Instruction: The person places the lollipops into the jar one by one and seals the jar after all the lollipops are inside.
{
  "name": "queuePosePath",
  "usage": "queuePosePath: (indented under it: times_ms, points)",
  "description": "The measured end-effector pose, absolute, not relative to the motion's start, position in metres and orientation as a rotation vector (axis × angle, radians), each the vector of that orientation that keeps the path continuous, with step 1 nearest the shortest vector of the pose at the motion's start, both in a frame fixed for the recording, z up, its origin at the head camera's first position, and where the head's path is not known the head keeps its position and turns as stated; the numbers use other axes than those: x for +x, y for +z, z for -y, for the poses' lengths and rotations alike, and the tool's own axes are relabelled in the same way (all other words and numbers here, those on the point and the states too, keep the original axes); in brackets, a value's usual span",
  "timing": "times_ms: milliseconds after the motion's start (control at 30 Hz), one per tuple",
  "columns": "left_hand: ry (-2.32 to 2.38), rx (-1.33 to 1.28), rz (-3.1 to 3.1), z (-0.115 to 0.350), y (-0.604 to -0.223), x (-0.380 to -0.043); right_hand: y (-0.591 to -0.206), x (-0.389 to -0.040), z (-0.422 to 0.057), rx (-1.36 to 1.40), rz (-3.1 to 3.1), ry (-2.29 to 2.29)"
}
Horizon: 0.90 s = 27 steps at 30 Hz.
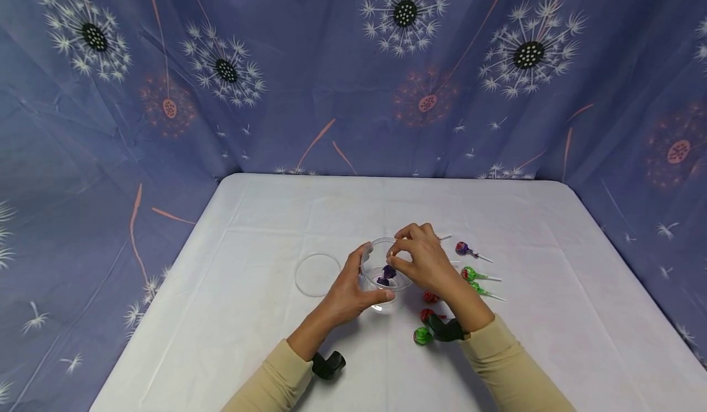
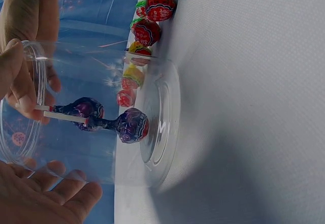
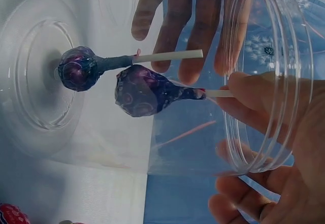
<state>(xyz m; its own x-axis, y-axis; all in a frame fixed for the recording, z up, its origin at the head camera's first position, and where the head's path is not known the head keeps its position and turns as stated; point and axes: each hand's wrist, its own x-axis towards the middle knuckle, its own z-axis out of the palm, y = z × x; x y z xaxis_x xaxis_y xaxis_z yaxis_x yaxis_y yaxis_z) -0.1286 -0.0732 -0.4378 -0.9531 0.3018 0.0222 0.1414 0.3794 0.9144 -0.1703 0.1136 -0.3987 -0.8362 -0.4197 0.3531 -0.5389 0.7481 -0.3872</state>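
Observation:
My left hand [image 1: 345,292] grips a clear plastic jar [image 2: 162,168], thumb on the near side and fingers along the far side. The jar is held over the white table with its mouth up. My right hand [image 1: 428,261] reaches into the mouth and pinches the white stick of a purple-wrapped lollipop [image 3: 139,92] between thumb and finger. The head of this lollipop hangs inside the jar. Lower down, a second purple lollipop [image 3: 77,69] stands in the jar with its head near the bottom and its stick upward.
A clear round lid [image 1: 317,253] lies on the table left of the jar. To the right lie a purple lollipop [image 1: 462,248], green lollipops [image 1: 469,273] and red lollipops [image 1: 426,315]. Another green lollipop [image 1: 423,336] lies nearer, by the right wrist. A patterned blue curtain [image 1: 309,80] hangs behind.

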Motion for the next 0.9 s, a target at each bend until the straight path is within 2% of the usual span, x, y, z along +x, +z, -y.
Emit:
queuePosePath:
  times_ms: [500, 900]
  points:
    - [1.619, 0.404, -2.48, 0.07, -0.439, -0.129, -0.398, -0.168, -0.12, 0.721, 2.733, 0.75]
    - [1.606, 0.35, -2.512, 0.07, -0.438, -0.128, -0.38, -0.147, -0.152, 0.652, 2.53, 0.893]
